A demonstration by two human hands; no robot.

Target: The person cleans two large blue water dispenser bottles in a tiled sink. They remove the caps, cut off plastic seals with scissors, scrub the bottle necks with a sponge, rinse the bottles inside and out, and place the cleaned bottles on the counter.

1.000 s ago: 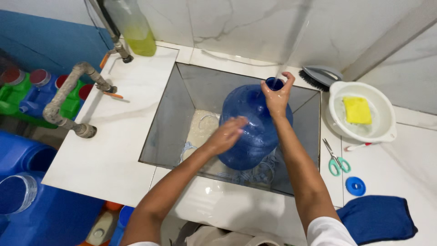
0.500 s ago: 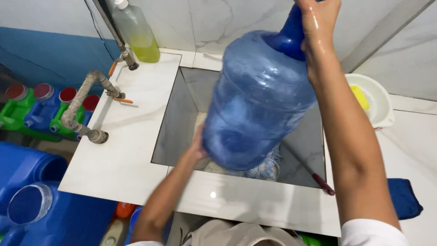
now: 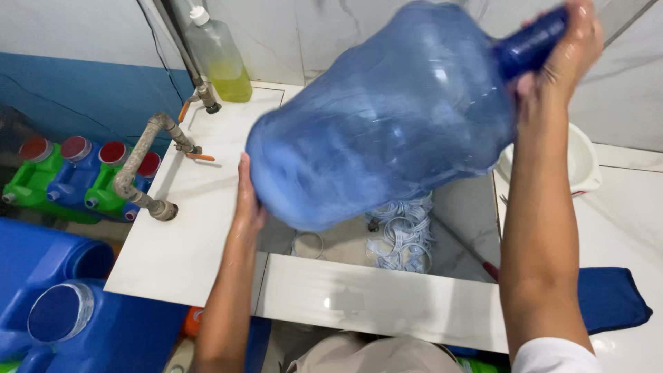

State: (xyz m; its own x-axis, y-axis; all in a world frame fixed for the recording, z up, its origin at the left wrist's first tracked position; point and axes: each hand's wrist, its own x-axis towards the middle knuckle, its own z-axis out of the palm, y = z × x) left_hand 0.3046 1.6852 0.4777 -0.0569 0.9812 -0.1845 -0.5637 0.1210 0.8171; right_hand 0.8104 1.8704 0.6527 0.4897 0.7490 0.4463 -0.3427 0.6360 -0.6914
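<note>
A large blue translucent water bottle (image 3: 387,117) is held up in the air over the sink (image 3: 359,300), tilted almost sideways with its neck to the upper right. My right hand (image 3: 563,59) grips the neck and covers its mouth. My left hand (image 3: 247,197) presses flat against the bottle's base at the lower left. The bottle is motion-blurred. White plastic rings (image 3: 404,235) lie at the bottom of the sink beneath it.
A metal pipe tap (image 3: 148,169) and a bottle of yellow-green liquid (image 3: 219,59) stand at the left of the white counter. A white bowl (image 3: 583,162) and a blue cloth (image 3: 611,297) are at the right. Blue, green jugs (image 3: 76,179) sit on the floor left.
The bottle has been lifted out of the sink and tipped from upright toward horizontal. My right hand rose with the neck; my left hand moved to the base.
</note>
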